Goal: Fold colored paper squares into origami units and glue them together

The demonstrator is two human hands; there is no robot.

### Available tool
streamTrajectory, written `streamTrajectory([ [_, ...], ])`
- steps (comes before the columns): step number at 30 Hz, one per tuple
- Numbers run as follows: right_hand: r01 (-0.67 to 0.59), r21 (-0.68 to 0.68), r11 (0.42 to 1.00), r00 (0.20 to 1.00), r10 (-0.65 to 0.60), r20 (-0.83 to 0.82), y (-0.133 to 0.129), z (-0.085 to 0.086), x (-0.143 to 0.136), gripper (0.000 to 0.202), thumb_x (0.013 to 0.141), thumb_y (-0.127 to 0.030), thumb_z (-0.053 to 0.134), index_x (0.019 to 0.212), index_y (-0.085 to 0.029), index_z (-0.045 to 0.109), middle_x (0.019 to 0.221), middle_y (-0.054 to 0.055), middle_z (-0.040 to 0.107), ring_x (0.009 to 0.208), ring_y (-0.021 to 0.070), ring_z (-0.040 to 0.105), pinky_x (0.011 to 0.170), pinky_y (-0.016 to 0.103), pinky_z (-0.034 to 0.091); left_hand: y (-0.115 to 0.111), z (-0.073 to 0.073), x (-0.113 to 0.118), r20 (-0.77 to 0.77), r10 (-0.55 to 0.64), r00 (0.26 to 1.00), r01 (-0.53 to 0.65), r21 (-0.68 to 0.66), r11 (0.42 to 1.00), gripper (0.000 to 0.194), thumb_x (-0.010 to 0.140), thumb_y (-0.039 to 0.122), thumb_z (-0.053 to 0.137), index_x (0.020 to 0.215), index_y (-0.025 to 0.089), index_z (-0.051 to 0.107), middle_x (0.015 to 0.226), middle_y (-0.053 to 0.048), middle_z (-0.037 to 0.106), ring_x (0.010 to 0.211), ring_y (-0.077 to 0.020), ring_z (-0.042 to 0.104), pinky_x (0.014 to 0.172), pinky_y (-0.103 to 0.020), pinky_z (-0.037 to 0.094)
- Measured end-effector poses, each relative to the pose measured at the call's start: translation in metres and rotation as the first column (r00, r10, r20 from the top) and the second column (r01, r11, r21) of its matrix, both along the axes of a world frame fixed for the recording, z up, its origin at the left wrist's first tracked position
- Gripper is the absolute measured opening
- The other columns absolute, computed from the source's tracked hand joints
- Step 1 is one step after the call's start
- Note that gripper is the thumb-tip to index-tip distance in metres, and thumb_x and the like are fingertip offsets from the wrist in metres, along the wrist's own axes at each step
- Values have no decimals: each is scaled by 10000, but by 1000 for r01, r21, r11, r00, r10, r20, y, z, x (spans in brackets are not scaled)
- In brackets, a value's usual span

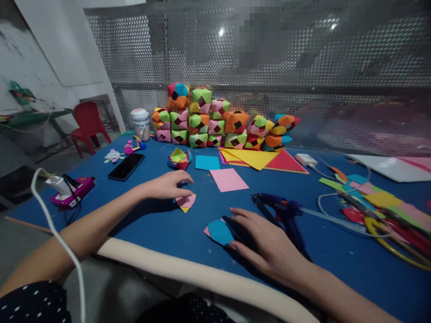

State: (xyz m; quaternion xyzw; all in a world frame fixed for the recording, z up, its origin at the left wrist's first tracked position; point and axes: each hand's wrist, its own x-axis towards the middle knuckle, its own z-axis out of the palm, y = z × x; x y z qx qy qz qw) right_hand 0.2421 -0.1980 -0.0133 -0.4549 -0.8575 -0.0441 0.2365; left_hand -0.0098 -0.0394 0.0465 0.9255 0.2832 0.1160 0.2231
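On the blue table, my left hand (168, 185) hovers low with its thumb and fingers apart. Its thumb tip overlaps a small folded pink and yellow paper piece (186, 202); whether it presses on it I cannot tell. My right hand (264, 240) is spread, its thumb and forefinger on either side of the right end of a folded blue and pink paper piece (219, 231). A dark blue glue gun (286, 208) lies just beyond that hand. Ahead of both hands are a flat pink paper square (229, 179) and a blue paper sheet (207, 162).
Stacked paper balls (202, 121) line the back, with a small open paper bowl (180, 158) before them. Leftward lie a phone (126, 167) and a purple power strip (73, 193). Scissors (377, 233), cables and paper scraps (384, 199) crowd the right. A white cable (60, 242) crosses my left arm.
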Motion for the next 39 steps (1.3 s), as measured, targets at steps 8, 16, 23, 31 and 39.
streamTrajectory([
  [8, -55, -307, 950, 993, 20, -118, 14, 7, -4, 555, 799, -392, 565, 1303, -216, 411, 1302, 112, 487, 1177, 244, 463, 953, 452, 417, -36, -20, -4, -21, 254, 967, -253, 14, 967, 518, 763, 431, 547, 1207, 171, 488, 1223, -109, 530, 1092, -248, 503, 912, -347, 387],
  [16, -143, -353, 924, 989, 118, -91, 24, 13, -6, 414, 820, -321, 555, 1218, -217, 510, 1134, 88, 596, 1027, 230, 531, 860, 412, 464, -32, -24, 12, -194, 200, 960, -183, 105, 978, 414, 763, 316, 556, 1162, 204, 545, 1151, -93, 588, 1059, -278, 507, 869, -373, 392],
  [23, -135, -305, 943, 966, 57, -251, 39, 12, -1, 333, 841, -281, 528, 1167, -210, 534, 1121, 82, 608, 1005, 201, 572, 873, 374, 479, -30, -11, 17, 33, 88, 996, -86, -76, 993, 435, 763, 298, 596, 1183, 208, 536, 1211, -56, 577, 1100, -208, 519, 941, -318, 376],
  [31, -26, -106, 994, 874, -29, -484, 37, 9, 5, 366, 838, -282, 535, 1197, -213, 522, 1132, 85, 608, 1031, 209, 581, 839, 351, 518, -37, -11, 15, 277, 58, 959, -19, -143, 990, 484, 750, 307, 635, 1214, 237, 513, 1287, -63, 524, 1189, -207, 469, 1017, -380, 353],
  [39, 34, 113, 993, 888, 22, -458, 34, 11, 3, 340, 845, -193, 529, 1186, -199, 526, 1152, 112, 582, 1041, 206, 574, 865, 365, 511, -40, -13, 16, 309, -70, 948, 72, 3, 997, 466, 777, 273, 621, 1226, 242, 503, 1296, -73, 514, 1206, -198, 456, 1020, -376, 367],
])
